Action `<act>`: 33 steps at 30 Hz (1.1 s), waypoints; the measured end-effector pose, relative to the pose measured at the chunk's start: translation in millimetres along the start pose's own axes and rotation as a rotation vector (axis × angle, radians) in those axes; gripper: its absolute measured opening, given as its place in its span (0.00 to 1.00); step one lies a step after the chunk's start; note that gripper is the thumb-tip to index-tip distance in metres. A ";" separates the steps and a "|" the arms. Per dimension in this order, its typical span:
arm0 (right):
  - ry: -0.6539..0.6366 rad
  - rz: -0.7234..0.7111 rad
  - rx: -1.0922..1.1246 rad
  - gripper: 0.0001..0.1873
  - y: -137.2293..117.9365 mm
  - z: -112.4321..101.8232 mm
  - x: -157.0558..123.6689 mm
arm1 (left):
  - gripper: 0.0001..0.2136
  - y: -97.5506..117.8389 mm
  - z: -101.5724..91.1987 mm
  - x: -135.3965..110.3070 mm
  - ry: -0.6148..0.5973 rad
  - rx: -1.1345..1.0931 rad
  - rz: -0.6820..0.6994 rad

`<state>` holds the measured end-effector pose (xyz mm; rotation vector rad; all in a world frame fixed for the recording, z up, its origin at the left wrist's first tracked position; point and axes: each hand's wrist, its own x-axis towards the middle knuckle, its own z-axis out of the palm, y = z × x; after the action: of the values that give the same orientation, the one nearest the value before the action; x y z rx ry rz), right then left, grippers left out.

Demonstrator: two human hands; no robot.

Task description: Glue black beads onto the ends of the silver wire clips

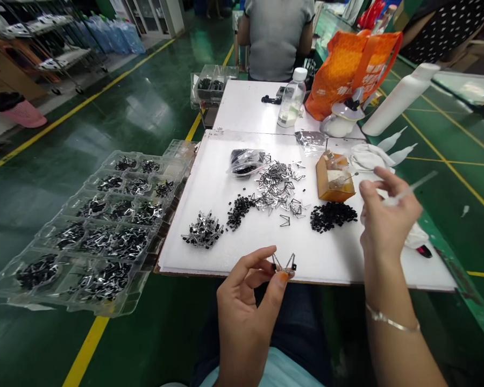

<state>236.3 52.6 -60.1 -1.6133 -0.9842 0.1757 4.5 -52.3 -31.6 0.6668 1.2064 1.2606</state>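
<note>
Two fingertips of my left hand [246,303] pinch a metal clip [284,264] by its bottom, above the near edge of the white board [221,183]. My right hand [387,217] is closed on a thin clear stick [411,188]. I judge the pinch is very small: if the stick pushes the clip sideways, it can slip and fall to the floor [145,123].

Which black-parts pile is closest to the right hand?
The all-black pile below the orange box; the other black pile lies left of the metal clips.
</note>
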 end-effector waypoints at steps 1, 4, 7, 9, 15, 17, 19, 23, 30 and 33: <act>-0.047 -0.018 -0.036 0.29 1.7 2.9 17.1 | 0.11 -0.2 -1.4 0.2 -0.001 -0.023 -0.013; -0.144 -0.087 -0.168 0.17 0.8 6.5 48.5 | 0.11 -1.8 -5.2 -0.5 0.003 -0.053 0.015; -0.137 -0.155 -0.265 0.18 -6.3 3.2 54.3 | 0.10 -3.0 -8.2 -1.6 -0.022 -0.019 0.102; -0.026 -0.213 -0.283 0.17 -16.3 -2.6 46.0 | 0.11 -2.6 -8.6 -2.2 -0.035 0.019 0.152; 0.018 -0.096 0.459 0.15 -68.4 -32.4 -26.7 | 0.16 1.7 0.9 -5.1 -0.027 0.069 0.277; -0.131 -0.002 0.564 0.11 -79.8 -40.9 -49.8 | 0.17 2.8 5.3 -6.6 -0.013 0.062 0.297; -0.199 0.021 0.599 0.10 -83.8 -46.0 -63.7 | 0.17 3.5 8.9 -8.2 0.022 0.043 0.298; -0.252 0.066 0.582 0.10 -80.7 -49.0 -71.1 | 0.17 4.2 11.3 -10.0 0.032 0.028 0.293; -0.149 0.054 0.558 0.11 -80.0 -43.8 -64.9 | 0.15 5.1 2.7 -4.5 -0.028 0.121 0.342; 0.145 -0.139 0.451 0.12 -62.7 -33.2 -42.4 | 0.15 5.3 1.9 -3.8 -0.040 0.130 0.353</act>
<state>198.1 -2.5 -11.8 -1.1265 -0.8674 0.1685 4.9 -54.1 -25.1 1.0295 1.1772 1.4583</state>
